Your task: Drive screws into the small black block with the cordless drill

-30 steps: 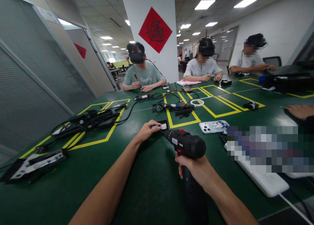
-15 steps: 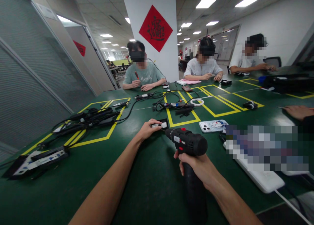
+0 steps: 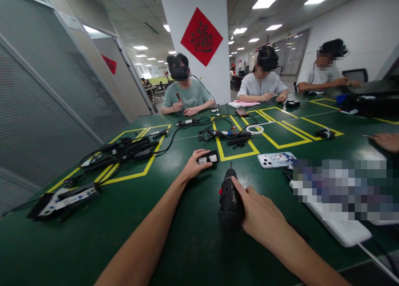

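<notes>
My left hand [image 3: 193, 166] is closed on a small black case with white parts inside [image 3: 212, 157], gripping its left end low over the green table [image 3: 187, 228]. In my right hand [image 3: 255, 207] is a black cordless drill [image 3: 230, 200], its bit pointing away from me and slightly right of the case. The bit's tip is apart from the case. My palm and wrist hide most of the drill's handle. What the white parts are, I cannot make out.
Black cables and devices [image 3: 124, 151] lie at the left, beside a black-and-white assembly [image 3: 67, 200]. Further back are more cables [image 3: 224, 133] and a white ring [image 3: 254, 129]. To the right are a phone [image 3: 276, 160] and a white power bank-like block [image 3: 339, 223]. Several people sit around the table.
My right hand has drawn the drill off the case and turned it, so its bit points away from me. The case stays in my left hand, its white parts more exposed.
</notes>
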The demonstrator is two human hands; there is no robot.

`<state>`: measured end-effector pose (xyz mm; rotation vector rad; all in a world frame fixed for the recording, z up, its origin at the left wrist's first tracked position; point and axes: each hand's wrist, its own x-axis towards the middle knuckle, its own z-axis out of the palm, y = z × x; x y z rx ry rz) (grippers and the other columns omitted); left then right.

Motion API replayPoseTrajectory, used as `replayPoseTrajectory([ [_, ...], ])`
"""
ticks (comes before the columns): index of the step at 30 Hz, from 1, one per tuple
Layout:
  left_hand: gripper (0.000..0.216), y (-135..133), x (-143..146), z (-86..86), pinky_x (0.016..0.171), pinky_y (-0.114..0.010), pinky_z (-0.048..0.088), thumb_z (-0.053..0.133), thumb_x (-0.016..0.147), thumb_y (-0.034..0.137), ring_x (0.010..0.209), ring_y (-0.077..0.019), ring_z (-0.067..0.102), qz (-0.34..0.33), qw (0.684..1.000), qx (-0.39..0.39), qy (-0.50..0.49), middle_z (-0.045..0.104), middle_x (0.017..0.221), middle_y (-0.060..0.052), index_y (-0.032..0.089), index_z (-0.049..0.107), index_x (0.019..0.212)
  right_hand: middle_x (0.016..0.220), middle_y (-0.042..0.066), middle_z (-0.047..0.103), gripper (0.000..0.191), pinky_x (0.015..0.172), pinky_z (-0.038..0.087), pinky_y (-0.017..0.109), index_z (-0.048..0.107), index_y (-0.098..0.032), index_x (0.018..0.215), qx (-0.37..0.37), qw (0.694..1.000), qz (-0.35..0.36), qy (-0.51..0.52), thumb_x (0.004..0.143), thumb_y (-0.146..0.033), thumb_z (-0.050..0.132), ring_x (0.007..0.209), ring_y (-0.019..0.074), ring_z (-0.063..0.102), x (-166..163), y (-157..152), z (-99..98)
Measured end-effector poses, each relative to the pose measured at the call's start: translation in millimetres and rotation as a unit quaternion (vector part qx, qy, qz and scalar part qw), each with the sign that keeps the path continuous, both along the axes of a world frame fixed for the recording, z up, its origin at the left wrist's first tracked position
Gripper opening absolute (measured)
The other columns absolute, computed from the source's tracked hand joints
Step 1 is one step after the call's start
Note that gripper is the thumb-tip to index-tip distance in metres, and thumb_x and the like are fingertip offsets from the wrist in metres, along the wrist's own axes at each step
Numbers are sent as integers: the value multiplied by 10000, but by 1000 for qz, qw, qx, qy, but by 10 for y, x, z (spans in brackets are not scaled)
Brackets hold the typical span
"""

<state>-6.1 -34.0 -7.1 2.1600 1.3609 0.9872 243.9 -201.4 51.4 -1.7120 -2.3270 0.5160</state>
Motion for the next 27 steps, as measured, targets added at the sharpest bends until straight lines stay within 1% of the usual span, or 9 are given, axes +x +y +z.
replayPoseTrajectory([
  [3,715,-57,58,-29,1075,-426,265,717,617,462,1281,-259,304,30,997,63,41,330,1369,-65,279,455,1256,1084,129,537,947,673,400,332,57,-328,1415,-31,999,-11,-26,684,-267,655,825,284,615,-11,95,-104],
  [5,735,-97,87,-34,1077,-446,260,730,609,443,1292,-263,280,31,992,97,71,310,1387,-65,283,438,1264,1108,140,516,1035,691,404,340,46,-305,1420,-52,998,-17,-20,628,-303,712,868,304,603,-4,156,-134],
  [8,663,-132,95,-20,1065,-455,281,717,645,386,1269,-255,314,25,986,125,105,356,1360,-66,275,455,1243,1114,146,504,1006,718,409,345,44,-271,1426,-61,998,-28,0,656,-329,689,909,301,590,-10,202,-143],
  [11,564,-136,73,-2,1056,-439,301,688,687,330,1231,-238,362,16,982,140,125,425,1305,-60,265,487,1210,1133,155,492,963,731,414,344,63,-249,1429,-67,997,-27,10,679,-329,662,934,297,583,-50,186,-125],
  [16,438,-127,51,13,1041,-424,325,612,752,284,1182,-230,413,14,977,151,152,475,1255,-65,243,516,1178,1193,180,469,1010,740,425,372,76,-230,1429,-62,998,-10,-5,633,-313,692,934,317,582,-177,133,-91],
  [20,411,-139,53,21,1031,-409,340,577,776,295,1167,-230,426,16,975,155,160,472,1254,-66,242,521,1179,1168,205,491,1023,719,436,381,109,-184,1426,-60,998,-25,-21,609,-309,712,900,321,585,-297,102,-71],
  [22,405,-152,59,26,1028,-404,345,572,778,304,1162,-230,430,19,975,153,157,470,1252,-65,243,523,1176,1159,219,498,1012,715,439,379,137,-157,1423,-62,997,-34,-24,611,-320,717,891,318,584,-340,59,-15],
  [25,401,-182,85,54,1026,-400,348,575,775,313,1158,-230,433,26,978,151,142,476,1238,-65,244,527,1167,1142,233,510,1044,725,439,404,201,-129,1412,-75,996,-38,-36,561,-356,761,919,348,565,-371,4,169],
  [27,396,-213,124,110,1024,-392,350,572,775,321,1155,-227,435,32,979,158,122,476,1231,-69,238,528,1160,1182,231,491,1019,766,425,439,244,-128,1402,-41,998,-36,-10,568,-425,749,1005,381,516,-383,66,320],
])
